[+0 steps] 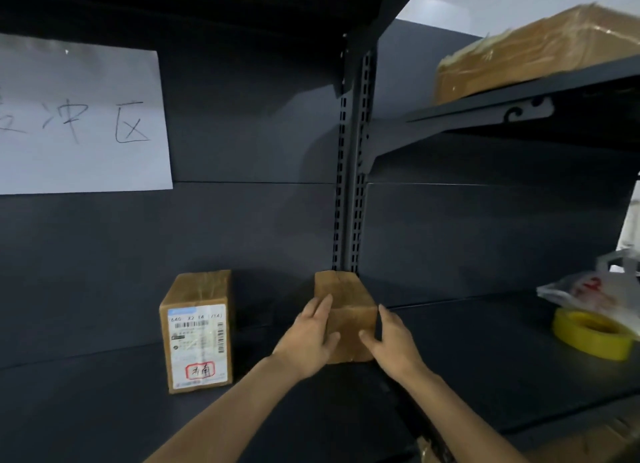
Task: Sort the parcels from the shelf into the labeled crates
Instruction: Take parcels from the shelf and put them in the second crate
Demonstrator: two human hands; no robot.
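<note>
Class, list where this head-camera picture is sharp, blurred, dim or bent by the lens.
Head view: dim overall, the dark shelf swallowing detail; the taped box top right is smeared, with glare; the labelled parcel is fairly sharp, its small print unreadable; the held parcel is clear; the overhead shelf edge curves, likely lens distortion.

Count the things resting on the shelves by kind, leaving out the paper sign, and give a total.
Cardboard parcels: 3 (labelled parcel, held parcel, large parcel on the upper shelf)
Yellow tape rolls: 1
Plastic bags: 1
Total: 5
</note>
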